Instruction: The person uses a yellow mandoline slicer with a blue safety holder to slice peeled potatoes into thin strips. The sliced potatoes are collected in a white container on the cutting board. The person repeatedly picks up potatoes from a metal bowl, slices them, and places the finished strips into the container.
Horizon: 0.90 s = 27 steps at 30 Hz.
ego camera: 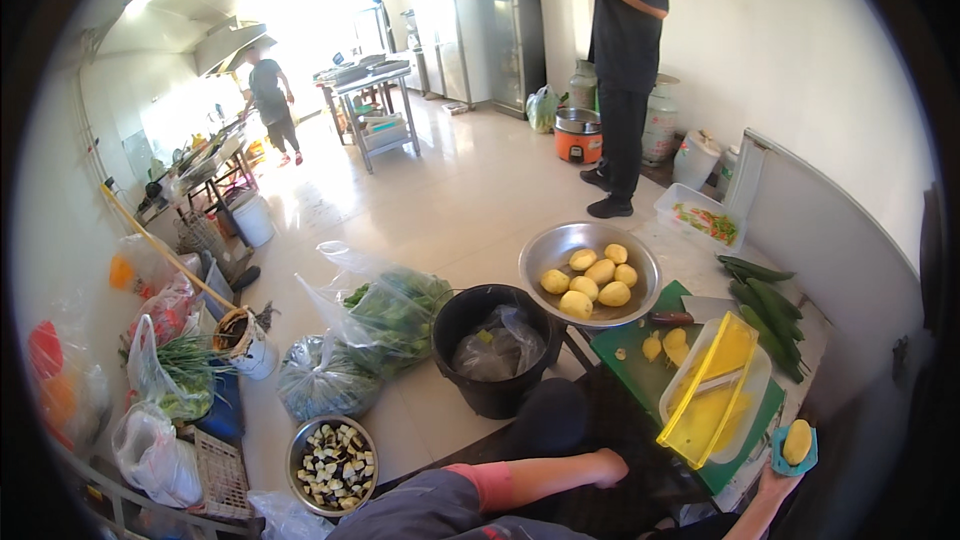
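My right hand (778,481), low at the right, grips a teal slicer hand guard (785,456) with a peeled potato (796,441) in it. Left of it, a yellow mandoline slicer (709,394) lies tilted across a clear plastic container (757,397), with yellow slices showing beneath. Both rest on a green cutting board (622,345). Peeled potato pieces (664,347) and a cleaver (697,311) with a brown handle lie at the board's far side. My left hand (612,469) hangs low near my leg, its fingers too dark and turned away to read.
Beyond the board stands a steel bowl (534,292) of peeled potatoes; cucumbers (765,315) lie to the right. A black bucket (465,382) with plastic bags, bagged greens (390,315) and a bowl of cubed eggplant (336,469) are on the floor. Two people (628,30) stand farther off.
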Each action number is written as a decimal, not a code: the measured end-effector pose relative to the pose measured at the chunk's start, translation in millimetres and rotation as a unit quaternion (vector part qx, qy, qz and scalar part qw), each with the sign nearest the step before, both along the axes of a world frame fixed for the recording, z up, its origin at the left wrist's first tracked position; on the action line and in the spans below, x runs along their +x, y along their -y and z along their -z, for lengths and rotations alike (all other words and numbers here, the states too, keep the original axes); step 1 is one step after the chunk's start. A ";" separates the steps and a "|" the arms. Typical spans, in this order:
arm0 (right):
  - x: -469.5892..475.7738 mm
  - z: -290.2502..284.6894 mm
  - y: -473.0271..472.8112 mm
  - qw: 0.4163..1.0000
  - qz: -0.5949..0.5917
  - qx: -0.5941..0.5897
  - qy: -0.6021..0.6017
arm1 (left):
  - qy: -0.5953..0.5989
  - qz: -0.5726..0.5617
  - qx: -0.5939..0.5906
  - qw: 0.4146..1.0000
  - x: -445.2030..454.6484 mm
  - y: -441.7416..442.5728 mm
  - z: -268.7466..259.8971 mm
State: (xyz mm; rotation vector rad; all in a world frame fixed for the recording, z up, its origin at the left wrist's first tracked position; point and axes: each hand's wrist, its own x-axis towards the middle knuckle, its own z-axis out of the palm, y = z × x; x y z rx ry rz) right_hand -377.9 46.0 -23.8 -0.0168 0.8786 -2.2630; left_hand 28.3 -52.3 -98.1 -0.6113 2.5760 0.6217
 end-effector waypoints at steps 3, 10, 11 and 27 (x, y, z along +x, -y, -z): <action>7.9 -7.3 1.2 1.000 -0.006 0.006 -0.002 | -0.008 -0.010 0.007 1.000 3.9 1.7 1.1; -28.5 25.9 -1.1 0.998 -0.028 0.031 -0.050 | -0.036 -0.004 -0.008 0.999 8.4 1.1 1.7; -56.3 40.1 -6.4 0.993 -0.050 0.017 -0.102 | -0.037 0.003 -0.021 0.999 1.9 10.2 -3.9; -37.2 53.5 5.3 0.998 -0.028 0.019 -0.045 | 0.011 -0.004 0.008 1.000 9.8 -3.4 -4.0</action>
